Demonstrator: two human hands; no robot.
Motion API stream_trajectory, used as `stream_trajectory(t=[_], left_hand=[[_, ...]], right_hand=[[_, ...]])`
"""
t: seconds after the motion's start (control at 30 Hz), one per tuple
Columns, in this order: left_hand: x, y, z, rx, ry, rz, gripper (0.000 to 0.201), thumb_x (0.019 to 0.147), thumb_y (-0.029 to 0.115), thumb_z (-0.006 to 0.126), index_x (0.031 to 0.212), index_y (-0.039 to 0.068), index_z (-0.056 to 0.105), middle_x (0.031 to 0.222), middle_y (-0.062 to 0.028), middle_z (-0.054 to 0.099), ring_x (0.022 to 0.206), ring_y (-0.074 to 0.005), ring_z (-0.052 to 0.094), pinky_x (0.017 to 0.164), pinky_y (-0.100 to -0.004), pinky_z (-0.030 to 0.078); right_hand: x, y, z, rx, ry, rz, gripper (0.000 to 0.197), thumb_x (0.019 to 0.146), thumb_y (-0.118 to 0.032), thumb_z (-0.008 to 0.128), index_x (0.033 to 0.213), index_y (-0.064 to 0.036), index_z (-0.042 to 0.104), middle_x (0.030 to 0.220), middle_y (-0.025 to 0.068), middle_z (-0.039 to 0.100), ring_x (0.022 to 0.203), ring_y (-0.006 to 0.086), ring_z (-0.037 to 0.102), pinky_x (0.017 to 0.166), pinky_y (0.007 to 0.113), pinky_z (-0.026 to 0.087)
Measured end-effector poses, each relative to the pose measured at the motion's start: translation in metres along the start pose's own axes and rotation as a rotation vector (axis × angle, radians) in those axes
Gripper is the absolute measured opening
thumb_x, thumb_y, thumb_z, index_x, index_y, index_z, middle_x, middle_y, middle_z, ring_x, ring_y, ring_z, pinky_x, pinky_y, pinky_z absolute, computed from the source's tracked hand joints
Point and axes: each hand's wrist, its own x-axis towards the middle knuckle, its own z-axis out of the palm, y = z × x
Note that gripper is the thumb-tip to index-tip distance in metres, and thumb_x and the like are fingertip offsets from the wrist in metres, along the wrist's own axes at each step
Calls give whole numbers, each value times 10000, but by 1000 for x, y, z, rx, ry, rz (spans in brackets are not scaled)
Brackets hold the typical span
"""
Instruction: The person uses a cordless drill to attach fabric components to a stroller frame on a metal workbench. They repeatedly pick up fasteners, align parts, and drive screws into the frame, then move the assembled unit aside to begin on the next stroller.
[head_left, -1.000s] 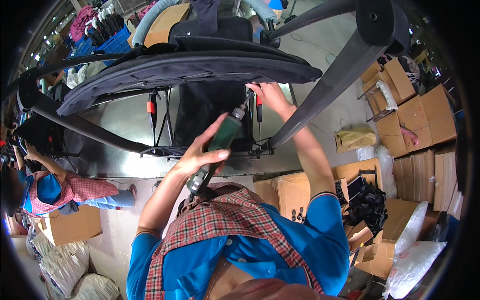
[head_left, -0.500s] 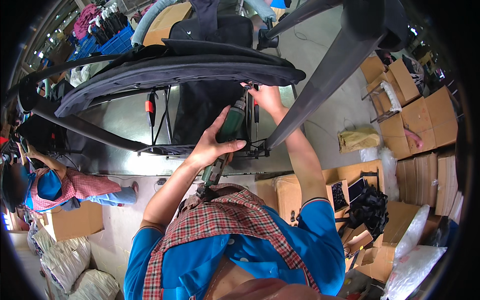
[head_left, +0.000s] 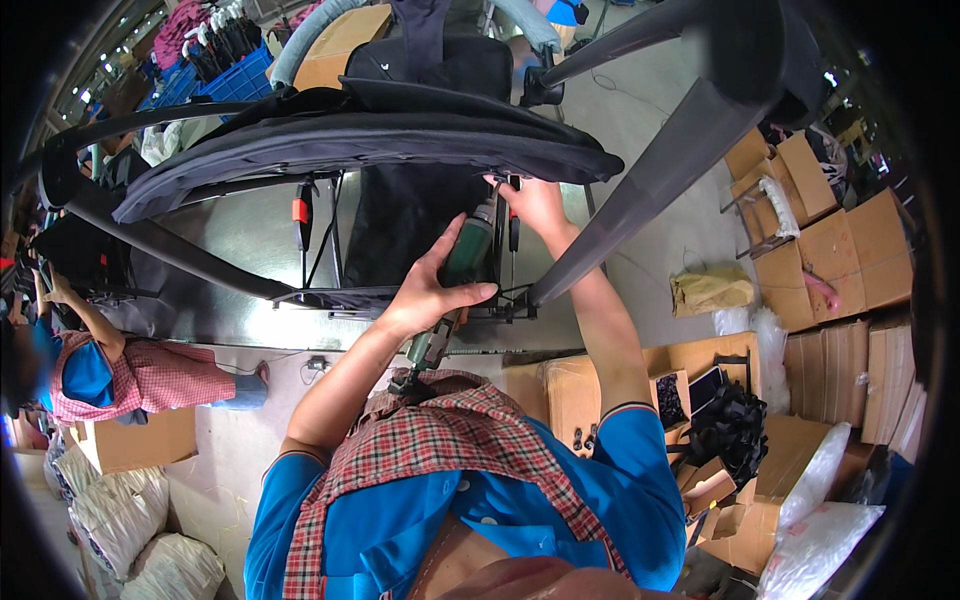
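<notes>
My left hand [head_left: 422, 298] is wrapped round a green power screwdriver [head_left: 468, 250], its tip pointing away from me. At that tip my right hand [head_left: 535, 205] has its fingers closed in a pinch, partly covered by the padded fabric edge. What they hold is too small to make out. Both hands work at a black stroller-like frame with a padded fabric panel [head_left: 370, 142] across it. A thick dark tube [head_left: 650, 185] slants over my right forearm. Left of the tool, a red-and-black clip [head_left: 300, 212] sits on a thin metal rod.
A metal-topped table [head_left: 225, 255] lies under the frame. Open cardboard boxes [head_left: 835, 260] stand at the right, and black straps [head_left: 725, 425] lie in a box nearer me. Another person in a checked apron [head_left: 140, 378] works at the left. Blue crates [head_left: 235, 80] stand at the back left.
The view has shifted slightly. Both hands and the screwdriver keep nearly the same place on the frame. The other person at the left has moved their arms a little.
</notes>
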Motion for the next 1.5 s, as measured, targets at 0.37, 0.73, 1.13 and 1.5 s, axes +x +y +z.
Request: stream_trajectory(t=[0.37, 0.73, 1.13, 1.5], left_hand=[[2, -5, -1, -24, -5, 38, 1010, 795, 75, 813, 1576, 79, 173, 985, -40, 639, 660, -99, 575, 523, -261, 499], [1, -4, 6, -60, -2, 39, 1005, 813, 74, 798, 1576, 63, 144, 1005, -48, 641, 684, -101, 582, 516, -256, 504], [2, -8, 11, -101, 33, 30, 985, 810, 34, 777, 1583, 118, 172, 1040, -51, 651, 595, -101, 573, 536, -259, 497], [12, -20, 14, -181, 38, 38, 904, 842, -40, 660, 1580, 105, 158, 897, -76, 629, 545, -158, 606, 508, -293, 504]], right_hand=[[-21, 23, -11, 269, -152, 23, 254, 957, -193, 648, 913, 40, 557, 726, 178, 561, 657, 325, 549, 627, 378, 452], [-16, 24, -17, 240, -220, 116, 176, 920, -106, 672, 874, 59, 631, 758, 187, 628, 665, 295, 564, 661, 367, 469], [-2, 11, -23, 427, -205, 76, 279, 882, -41, 704, 1154, -1, 658, 1070, 133, 699, 992, 240, 654, 890, 341, 498], [-11, -3, -3, 250, 82, 115, 109, 901, -76, 685, 892, 32, 700, 751, 178, 688, 667, 285, 686, 628, 343, 511]])
